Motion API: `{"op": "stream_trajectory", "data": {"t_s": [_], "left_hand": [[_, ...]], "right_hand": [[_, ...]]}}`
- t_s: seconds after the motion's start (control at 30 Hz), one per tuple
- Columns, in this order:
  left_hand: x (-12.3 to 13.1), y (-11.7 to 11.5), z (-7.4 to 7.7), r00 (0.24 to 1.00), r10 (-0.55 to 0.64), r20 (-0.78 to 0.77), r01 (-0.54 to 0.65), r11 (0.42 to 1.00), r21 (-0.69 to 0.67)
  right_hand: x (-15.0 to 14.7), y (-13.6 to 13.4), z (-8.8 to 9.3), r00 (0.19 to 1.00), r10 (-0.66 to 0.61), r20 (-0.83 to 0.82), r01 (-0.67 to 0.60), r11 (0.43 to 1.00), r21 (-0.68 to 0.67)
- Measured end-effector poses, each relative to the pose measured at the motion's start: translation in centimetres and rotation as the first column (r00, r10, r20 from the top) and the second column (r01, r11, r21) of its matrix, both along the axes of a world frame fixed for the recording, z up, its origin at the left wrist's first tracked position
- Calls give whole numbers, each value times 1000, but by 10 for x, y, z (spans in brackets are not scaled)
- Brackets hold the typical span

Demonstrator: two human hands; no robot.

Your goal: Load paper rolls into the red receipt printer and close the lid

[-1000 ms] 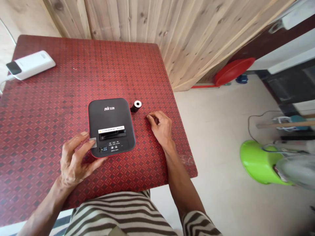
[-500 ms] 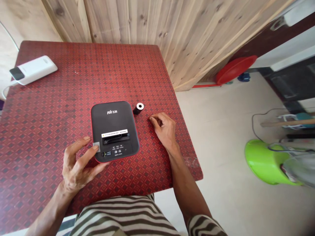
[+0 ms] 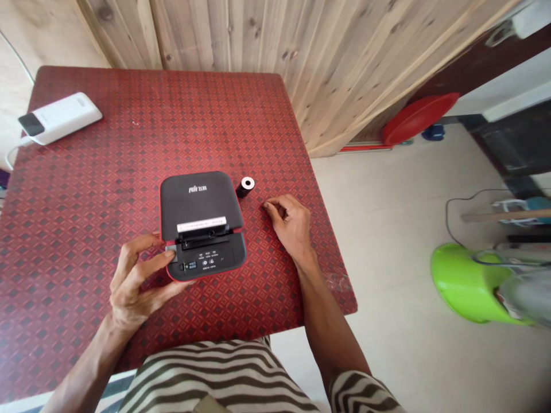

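A black device with a red rim [image 3: 198, 201] lies on the red patterned table [image 3: 172, 126]. Its larger lid part is raised a little, and a gap runs across between it and the front panel. My left hand [image 3: 140, 278] grips the device at its left front corner, one finger on a grey tab [image 3: 171, 253] and the thumb at the front edge. To the right of the device, my right hand [image 3: 290, 223] rests on the table with its fingers curled together; whether anything is between them is too small to tell. A small black roll with a white end [image 3: 246, 187] stands between device and right hand.
A white power bank [image 3: 64, 117] with a cable lies at the table's far left. Behind the table rises a wooden plank wall [image 3: 224, 34]. On the floor at the right are a green plastic stool or tub [image 3: 460, 281] and a red basin [image 3: 419, 117].
The device's lid has come open, with a gap now between it and the front panel. Both hands have stayed nearly in place; the view has shifted slightly.
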State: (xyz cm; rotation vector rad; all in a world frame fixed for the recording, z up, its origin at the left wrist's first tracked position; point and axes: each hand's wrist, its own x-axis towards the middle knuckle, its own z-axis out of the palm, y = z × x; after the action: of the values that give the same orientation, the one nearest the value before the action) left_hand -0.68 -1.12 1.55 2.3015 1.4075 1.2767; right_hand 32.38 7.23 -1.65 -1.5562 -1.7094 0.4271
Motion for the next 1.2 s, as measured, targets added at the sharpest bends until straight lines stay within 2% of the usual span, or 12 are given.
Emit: {"op": "stream_trajectory", "data": {"t_s": [0.17, 0.3, 0.37, 0.43, 0.5, 0.57, 0.63, 0.8, 0.9, 1.0, 1.1, 1.2], "left_hand": [[2, 4, 0, 998, -47, 39, 46, 999, 17], [4, 3, 0, 1000, -23, -12, 24, 997, 76], [4, 2, 1, 999, -4, -34, 7, 995, 96], [5, 2, 2, 999, 4, -52, 2, 994, 106], [5, 3, 4, 998, -2, -70, 11, 992, 122], [6, 3, 5, 996, -8, -90, 21, 989, 144], [6, 3, 6, 994, -2, -106, 19, 987, 159], [6, 0, 2, 992, 23, -127, -1, 985, 173], [5, -1, 0, 988, 27, -151, -1, 986, 166], [5, -1, 0, 988, 19, -154, 5, 988, 153], [6, 0, 2, 989, 6, -149, 18, 987, 159], [8, -1, 5, 989, 27, -142, -9, 992, 123]], "right_hand": [[1, -1, 5, 999, -1, 32, 0, 1000, 15], [-14, -14, 49, 997, -14, 73, 0, 984, 181], [-33, -19, 77, 985, 119, 122, -146, 961, 235], [-59, -17, 98, 912, 342, 226, -384, 905, 184], [-87, -9, 108, 765, 486, 421, -541, 841, 12], [-110, 5, 109, 621, 540, 568, -568, 809, -148], [-127, 19, 108, 525, 563, 638, -550, 797, -251], [-137, 38, 113, 415, 648, 639, -552, 737, -390], [-127, 32, 123, 455, 658, 600, -557, 736, -384], [-104, 16, 134, 622, 621, 477, -587, 773, -240], [-68, -4, 134, 815, 567, 120, -569, 822, -16], [-33, -22, 116, 872, 410, -266, -408, 911, 65]]}}
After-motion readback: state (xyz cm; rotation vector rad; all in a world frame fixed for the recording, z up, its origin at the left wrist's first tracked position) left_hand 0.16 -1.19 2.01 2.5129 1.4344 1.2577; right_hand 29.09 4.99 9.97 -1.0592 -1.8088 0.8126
